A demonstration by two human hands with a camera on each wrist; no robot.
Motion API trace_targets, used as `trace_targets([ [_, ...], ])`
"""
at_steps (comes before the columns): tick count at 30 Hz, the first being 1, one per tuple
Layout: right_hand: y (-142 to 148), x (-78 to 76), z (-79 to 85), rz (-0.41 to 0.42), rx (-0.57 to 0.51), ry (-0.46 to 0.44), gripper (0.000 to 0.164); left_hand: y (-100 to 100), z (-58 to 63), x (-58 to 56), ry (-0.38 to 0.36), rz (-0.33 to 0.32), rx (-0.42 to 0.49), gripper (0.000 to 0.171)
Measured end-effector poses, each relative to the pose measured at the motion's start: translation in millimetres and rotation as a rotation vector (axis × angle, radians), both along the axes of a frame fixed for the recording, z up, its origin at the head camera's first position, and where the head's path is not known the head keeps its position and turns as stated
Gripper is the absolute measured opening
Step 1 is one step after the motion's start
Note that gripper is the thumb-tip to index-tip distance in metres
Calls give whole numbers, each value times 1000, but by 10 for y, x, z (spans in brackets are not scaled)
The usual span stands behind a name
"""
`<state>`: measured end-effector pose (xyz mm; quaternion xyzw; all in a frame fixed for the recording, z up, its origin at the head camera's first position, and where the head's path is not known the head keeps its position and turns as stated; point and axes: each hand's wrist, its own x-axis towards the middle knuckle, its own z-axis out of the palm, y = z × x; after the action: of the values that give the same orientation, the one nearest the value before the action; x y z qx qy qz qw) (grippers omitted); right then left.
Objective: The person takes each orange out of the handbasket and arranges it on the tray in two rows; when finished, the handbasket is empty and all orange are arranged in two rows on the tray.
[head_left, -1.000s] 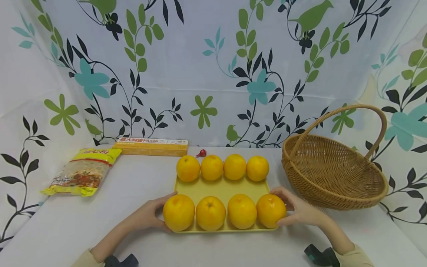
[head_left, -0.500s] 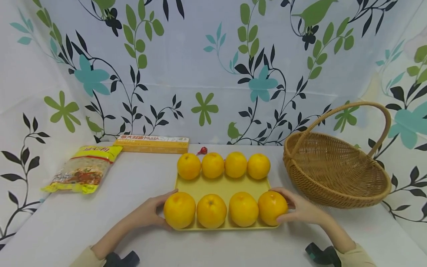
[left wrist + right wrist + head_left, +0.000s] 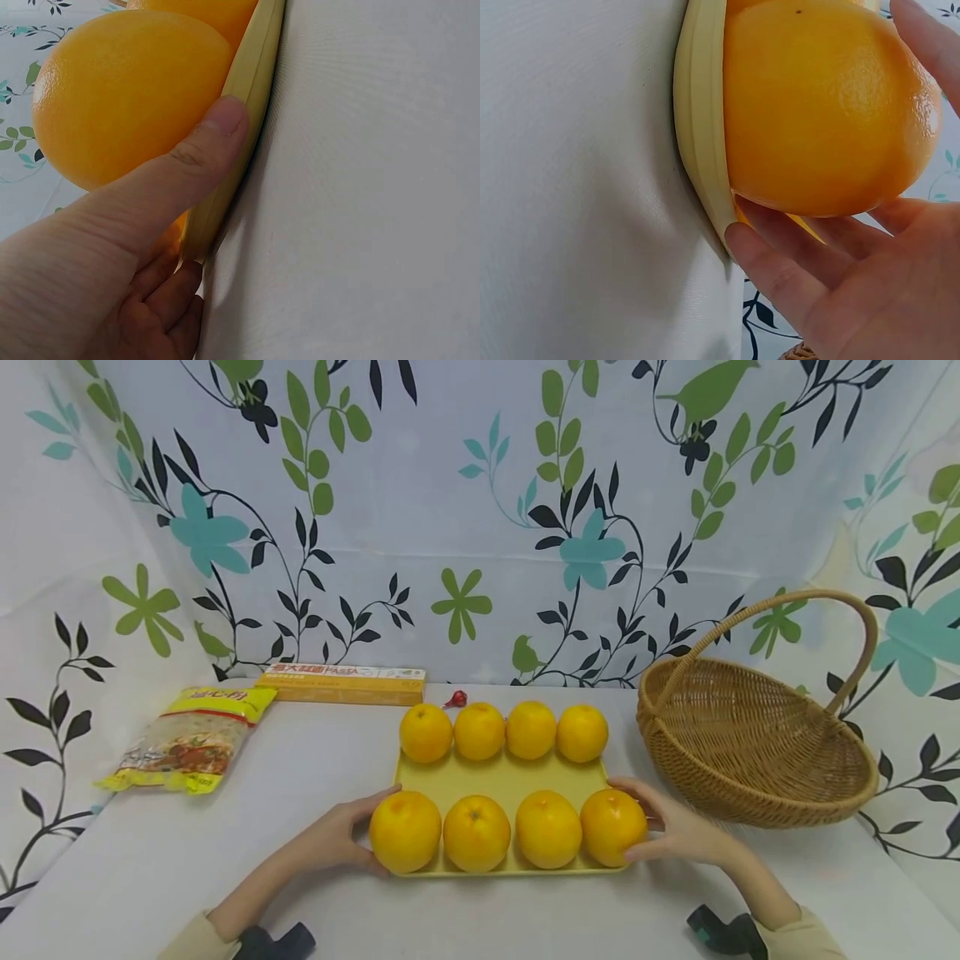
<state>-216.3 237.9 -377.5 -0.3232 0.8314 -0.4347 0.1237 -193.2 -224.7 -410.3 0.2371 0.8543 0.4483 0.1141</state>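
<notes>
A yellow tray [image 3: 495, 781] lies in front of me in the head view, with a front row and a back row of oranges. My left hand [image 3: 352, 837] holds its front left corner. In the left wrist view the thumb [image 3: 217, 135] presses the tray's outer wall, beside the leftmost front orange [image 3: 135, 97], and the other fingers curl at the corner. My right hand [image 3: 675, 833] cups the opposite corner around the rightmost front orange [image 3: 825, 112]. Its fingers [image 3: 776, 274] touch the tray's wall in the right wrist view, and the thumb is up beside the orange.
A tilted wicker basket [image 3: 750, 752] with a tall handle stands to the right. At the back left are a bagged food packet [image 3: 191, 739] and a long pasta box [image 3: 341, 685]. A small red object [image 3: 456, 699] lies behind the tray. Patterned cloth [image 3: 375, 527] hangs behind the table.
</notes>
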Motion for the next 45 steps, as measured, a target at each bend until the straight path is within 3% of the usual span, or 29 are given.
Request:
trace_targets([
  [4,11,11,4,-19,9,8,77,7,-16,0,-10,-2,-1,94],
  [10,63,27,92,19,-44,59,73,-1,-26,-13,14,-12,-4,94],
  [15,160,53,251,40,-85,117,66,-4,-33,-17,27,-17,-5,94],
  [19,242,64,475,28,-76,165,61,-7,-38,-13,29,-19,-3,94],
  [25,411,40,921,-124,1,261,51,-10,-45,-17,21,-2,-6,94],
  [28,536,3,1065,-200,41,290,49,-15,-54,-24,17,3,-5,95],
  [37,827,-166,1254,-332,120,279,61,-21,-66,-22,21,2,-5,95],
  [45,878,-387,1480,-406,241,297,58,-23,-52,-11,17,1,6,95],
])
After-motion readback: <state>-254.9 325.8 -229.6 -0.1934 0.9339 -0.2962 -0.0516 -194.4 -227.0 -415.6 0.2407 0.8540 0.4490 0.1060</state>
